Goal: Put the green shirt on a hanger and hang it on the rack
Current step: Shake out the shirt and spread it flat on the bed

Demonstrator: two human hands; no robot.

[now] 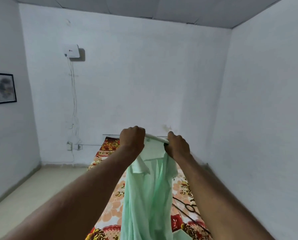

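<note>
Green shirt (144, 187) hangs between both hands, its top edge stretched from the left hand (132, 139) to the right hand (177, 146), each fist clenched on it, above the floral bed (108, 205).

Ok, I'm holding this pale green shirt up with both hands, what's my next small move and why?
Probably let the right hand go and reach for what looks like a black hanger on the floral bedspread: both hands grip the pale green collared shirt, and the left hand can hold it alone.
</note>
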